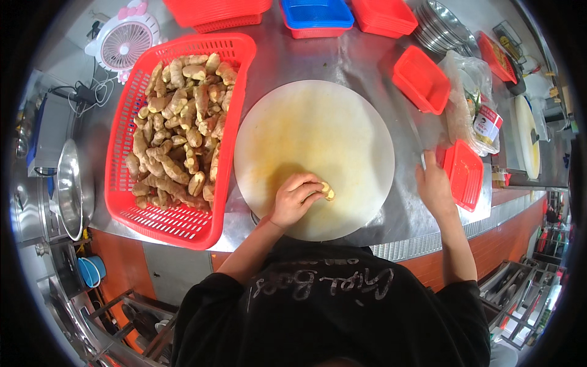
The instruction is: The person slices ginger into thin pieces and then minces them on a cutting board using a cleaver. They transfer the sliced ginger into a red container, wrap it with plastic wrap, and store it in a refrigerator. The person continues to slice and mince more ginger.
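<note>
Over the near part of a round white cutting board point(316, 124), my left hand point(296, 197) pinches a small piece of ginger point(328, 191) between thumb and fingers. Pale cut faces show on that piece. Off the board's right side, my right hand point(433, 183) grips a knife point(423, 159) above the steel table. Its thin blade points away from me and is seen nearly edge-on. To the left of the board stands a large red plastic basket point(236, 124), heaped with ginger roots point(183, 114). Yellow stains mark the board's left half.
Two red plastic trays point(421, 80) point(464, 174) sit right of the board, beside a plastic bag point(458, 91) with a labelled packet. Stacked red and blue baskets point(316, 13) and steel bowls point(442, 27) line the steel table's point(321, 57) far side. A fan point(124, 46) stands back left.
</note>
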Demonstrator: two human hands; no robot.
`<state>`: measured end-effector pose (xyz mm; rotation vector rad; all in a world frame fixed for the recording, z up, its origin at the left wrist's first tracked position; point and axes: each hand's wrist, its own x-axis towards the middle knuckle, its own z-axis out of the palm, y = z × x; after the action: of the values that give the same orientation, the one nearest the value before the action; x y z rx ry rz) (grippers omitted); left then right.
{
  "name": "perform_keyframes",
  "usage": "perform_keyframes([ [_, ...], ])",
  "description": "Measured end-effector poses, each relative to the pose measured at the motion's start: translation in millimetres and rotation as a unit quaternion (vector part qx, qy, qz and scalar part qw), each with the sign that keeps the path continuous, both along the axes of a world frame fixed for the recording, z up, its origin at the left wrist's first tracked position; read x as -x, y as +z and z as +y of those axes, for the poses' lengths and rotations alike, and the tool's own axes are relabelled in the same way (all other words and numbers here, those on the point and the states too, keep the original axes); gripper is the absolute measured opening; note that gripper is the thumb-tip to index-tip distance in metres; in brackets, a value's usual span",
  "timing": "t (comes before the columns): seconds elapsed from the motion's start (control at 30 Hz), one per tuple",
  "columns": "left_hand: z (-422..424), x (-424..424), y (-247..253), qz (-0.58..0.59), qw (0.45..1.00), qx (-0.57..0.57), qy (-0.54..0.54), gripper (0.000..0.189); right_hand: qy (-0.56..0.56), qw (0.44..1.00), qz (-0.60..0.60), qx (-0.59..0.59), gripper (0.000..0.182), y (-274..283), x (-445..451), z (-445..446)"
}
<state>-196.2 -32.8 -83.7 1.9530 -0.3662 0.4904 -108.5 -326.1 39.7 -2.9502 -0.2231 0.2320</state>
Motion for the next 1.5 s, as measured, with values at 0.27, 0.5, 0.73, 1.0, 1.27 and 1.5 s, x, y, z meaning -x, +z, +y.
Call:
perform_keyframes([
  [0.27, -1, 2, 5, 0.004, 1.000, -0.001, 0.005, 0.022, 0.069, 0.984, -0.031, 0.162, 0.034, -24, 8, 12],
  [0.5, 0, 3, 3, 0.000, 1.000, -0.015, 0.013, 0.024, 0.067, 0.975, 0.069, -0.201, 0.031, 8, 42, 7],
  [0.73, -1, 5, 1, -0.016, 1.000, -0.018, 0.019, 0.021, 0.151, 0.960, 0.144, -0.184, 0.033, 4, 61, 43],
  [1.0, 2, 4, 1, 0.015, 1.000, 0.002, 0.011, 0.018, 0.235, 0.942, 0.228, -0.068, 0.027, 30, 63, 63],
  [1.27, 1, 3, 3, 0.017, 1.000, 0.009, 0.024, 0.018, 0.233, 0.932, 0.275, -0.035, 0.026, 54, 61, 67],
  [1.5, 2, 1, 3, -0.002, 1.000, -0.011, 0.019, 0.018, 0.216, 0.943, 0.235, -0.095, 0.020, -23, 55, 101],
])
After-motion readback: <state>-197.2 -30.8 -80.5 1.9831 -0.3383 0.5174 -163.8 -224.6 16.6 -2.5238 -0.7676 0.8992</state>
